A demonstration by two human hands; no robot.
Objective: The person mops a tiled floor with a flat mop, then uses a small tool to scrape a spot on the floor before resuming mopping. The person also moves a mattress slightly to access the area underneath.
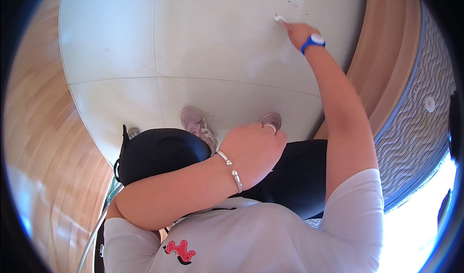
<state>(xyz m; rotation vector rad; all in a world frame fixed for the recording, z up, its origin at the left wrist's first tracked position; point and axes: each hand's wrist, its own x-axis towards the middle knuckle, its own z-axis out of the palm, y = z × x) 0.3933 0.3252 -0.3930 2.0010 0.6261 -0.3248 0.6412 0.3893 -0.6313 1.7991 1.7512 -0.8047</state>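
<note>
My right hand (298, 34), with a blue band and a white-faced watch (316, 39) on its wrist, reaches far forward to the pale tiled floor (217, 41). Its fingers are closed around a small white wad (279, 18), perhaps tissue or cloth, which meets the floor. Small dark marks (289, 1) lie just beyond it. Bent across my lap, my left hand (255, 149) is near my right knee, its back upward and its fingers curled under. A silver bracelet (229, 162) and a ring are on it. Whatever its fingers might hold is hidden.
My pink shoes (195, 120) stand on the tiles. At the right rises a curved wooden edge (384, 45) beside a grey wavy-patterned mattress or pad (418, 111). Wood flooring (46, 128) runs along the left. A pale cable (94, 234) hangs at lower left.
</note>
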